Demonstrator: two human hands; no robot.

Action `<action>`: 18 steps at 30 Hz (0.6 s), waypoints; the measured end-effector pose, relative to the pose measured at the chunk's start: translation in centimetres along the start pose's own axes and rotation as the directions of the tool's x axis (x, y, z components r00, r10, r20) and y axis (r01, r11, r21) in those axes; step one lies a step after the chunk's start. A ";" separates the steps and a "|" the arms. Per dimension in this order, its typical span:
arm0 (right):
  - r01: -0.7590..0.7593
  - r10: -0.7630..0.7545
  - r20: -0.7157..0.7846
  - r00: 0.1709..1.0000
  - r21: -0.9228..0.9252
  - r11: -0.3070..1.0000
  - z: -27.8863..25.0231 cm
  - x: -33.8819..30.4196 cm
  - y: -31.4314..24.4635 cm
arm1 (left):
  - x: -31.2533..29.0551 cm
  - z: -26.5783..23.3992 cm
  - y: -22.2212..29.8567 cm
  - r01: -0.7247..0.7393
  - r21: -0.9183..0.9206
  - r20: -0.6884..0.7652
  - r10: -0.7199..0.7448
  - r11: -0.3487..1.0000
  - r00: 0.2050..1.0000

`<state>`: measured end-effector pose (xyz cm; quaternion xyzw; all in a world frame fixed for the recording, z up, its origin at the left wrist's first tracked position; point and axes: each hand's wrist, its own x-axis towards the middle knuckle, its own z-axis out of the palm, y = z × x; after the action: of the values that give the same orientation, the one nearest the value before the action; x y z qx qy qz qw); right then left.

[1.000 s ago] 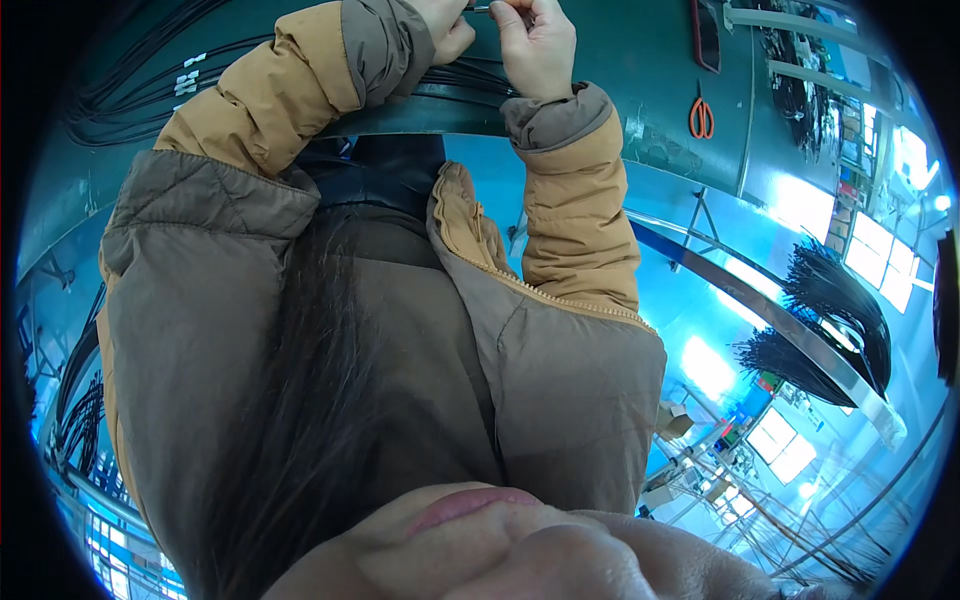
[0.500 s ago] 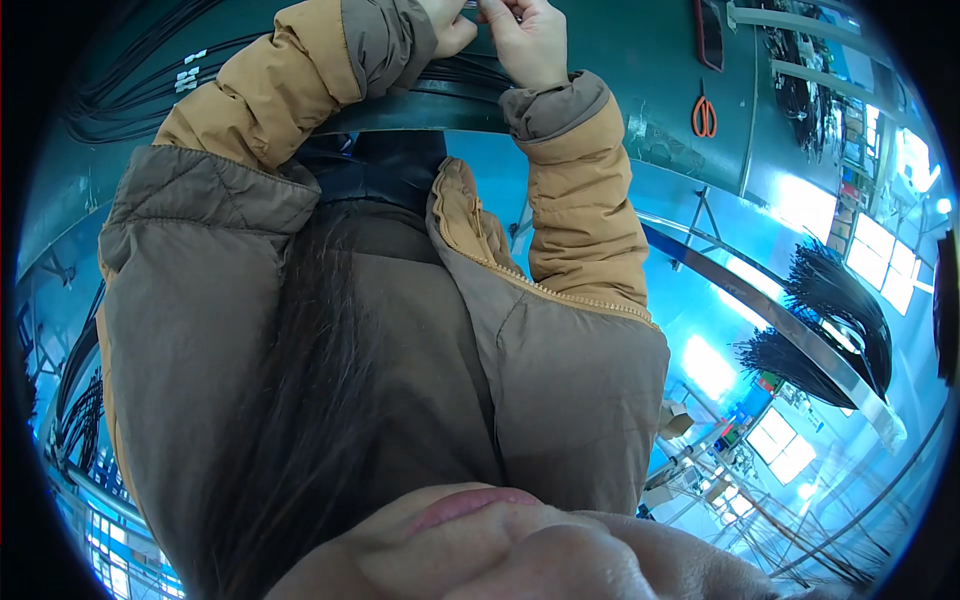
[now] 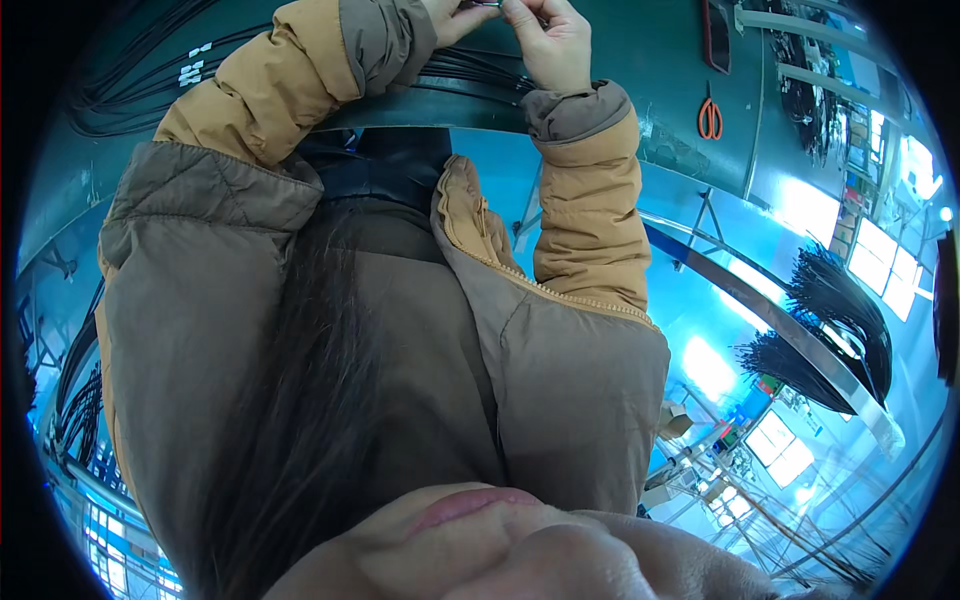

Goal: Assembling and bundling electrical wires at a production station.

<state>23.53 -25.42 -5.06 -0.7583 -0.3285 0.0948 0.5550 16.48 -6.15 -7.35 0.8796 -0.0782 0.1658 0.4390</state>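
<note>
At the top edge my left hand [image 3: 459, 21] and my right hand [image 3: 553, 48] meet over the green table, both with fingers closed in a pinch. Between their fingertips shows a small, thin, shiny piece, too small and too cut off by the frame to name. The frame's upper edge hides part of the fingers of both hands. Below the hands a bundle of thin black cables [image 3: 470, 66] lies along the table's near side. It runs on to the left, where small white pieces [image 3: 190, 72] sit on the cables.
Orange-handled scissors [image 3: 710, 120] lie to the right of my right hand, with a dark phone-like slab [image 3: 716, 36] beyond them. Metal bars [image 3: 800, 22] stand farther right beside hanging black cables. More black cable bundles [image 3: 835, 325] hang over a metal rail [image 3: 770, 310] at right.
My right hand has shifted to the right, and the gap between my hands has widened. More of the black cables shows between them. My left hand has barely moved.
</note>
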 end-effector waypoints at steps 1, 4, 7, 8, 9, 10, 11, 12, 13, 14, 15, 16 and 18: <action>-0.010 0.010 -0.007 1.000 -0.033 0.999 -0.3 0.0 0.1 | 0.0 -0.7 -0.1 -0.034 0.022 0.016 0.033 0.999 0.999; -0.130 0.133 0.020 0.991 -0.119 0.984 -2.2 -0.2 2.2 | -0.7 -4.2 -1.8 -0.052 0.191 0.176 0.018 0.980 0.984; -0.062 0.064 -0.120 0.991 0.017 0.998 -3.4 -1.2 4.0 | -3.1 -9.1 -5.4 0.007 0.315 0.212 -0.078 0.949 0.974; -0.059 0.055 -0.137 0.989 -0.025 0.998 -3.6 -1.4 4.3 | -4.3 -11.4 -7.3 0.044 0.373 0.233 -0.139 0.927 0.962; -0.053 0.052 -0.123 0.991 -0.006 0.999 -3.7 -1.7 4.5 | -5.7 -13.8 -8.8 0.028 0.401 0.243 -0.136 0.916 0.961; -0.071 0.059 -0.081 0.995 -0.146 0.987 -3.8 -2.2 4.6 | -6.8 -15.8 -9.5 0.014 0.429 0.255 -0.136 0.903 0.957; -0.079 0.068 -0.049 0.997 -0.287 0.955 -3.9 -2.5 4.5 | -7.1 -17.1 -9.4 0.022 0.446 0.253 -0.149 0.895 0.956; -0.072 0.063 -0.041 0.997 -0.269 0.960 -3.9 -2.6 4.3 | -7.4 -18.3 -9.3 0.090 0.478 0.251 -0.234 0.874 0.939; -0.064 0.057 -0.031 0.998 -0.327 0.943 -3.8 -2.7 4.1 | -7.9 -19.5 -9.1 0.157 0.510 0.243 -0.317 0.846 0.917; -0.053 0.049 -0.019 0.999 -0.385 0.921 -3.8 -2.7 3.9 | -8.7 -20.5 -9.6 0.168 0.525 0.233 -0.330 0.835 0.915; -0.042 0.054 0.013 0.998 -0.457 0.889 -3.7 -2.6 3.8 | -9.6 -21.6 -10.5 0.142 0.523 0.252 -0.312 0.840 0.916; -0.032 0.048 0.025 0.999 -0.448 0.894 -3.7 -2.5 3.9 | -10.2 -22.2 -10.6 0.118 0.516 0.270 -0.291 0.848 0.918; -0.076 0.109 0.052 0.993 -0.437 0.896 -3.6 -2.5 4.1 | -11.5 -23.3 -10.7 0.168 0.565 0.265 -0.371 0.808 0.890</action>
<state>25.06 -30.42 -8.00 -0.8735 -0.3258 0.0740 0.3541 3.54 18.76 -6.44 0.9827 0.0187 -0.0495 0.1775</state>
